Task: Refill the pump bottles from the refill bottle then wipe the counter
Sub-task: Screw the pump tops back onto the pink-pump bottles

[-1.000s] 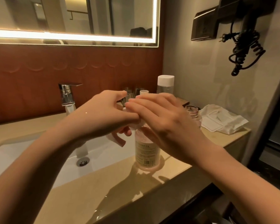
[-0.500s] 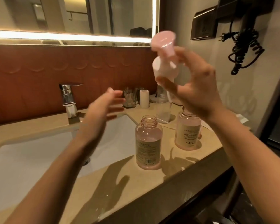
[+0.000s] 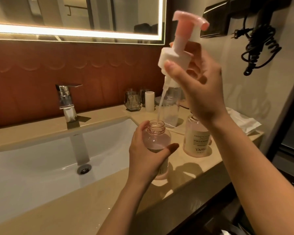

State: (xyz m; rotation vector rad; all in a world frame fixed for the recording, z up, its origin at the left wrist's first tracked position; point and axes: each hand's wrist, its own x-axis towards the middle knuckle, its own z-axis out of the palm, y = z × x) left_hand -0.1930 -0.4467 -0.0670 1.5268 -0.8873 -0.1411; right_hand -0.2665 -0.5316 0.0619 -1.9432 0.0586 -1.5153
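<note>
The open pump bottle (image 3: pixel 157 138) stands upright on the counter (image 3: pixel 92 200), at the front right corner of the sink (image 3: pixel 41 158). The left hand (image 3: pixel 143 156) grips its body, fingers (image 3: pixel 171 147) wrapped round it below the threaded neck. The right hand (image 3: pixel 202 94) holds the removed pump head (image 3: pixel 174 59) above the bottle, fingers grasping its white collar. The dip tube (image 3: pixel 161 102) hangs down, its tip at the bottle mouth. A labelled bottle (image 3: pixel 196 141) stands just right of the open bottle, its top hidden by the right wrist. A clear bottle (image 3: pixel 171 107) stands behind both. A folded cloth (image 3: pixel 243 122) lies at the counter's right end.
</note>
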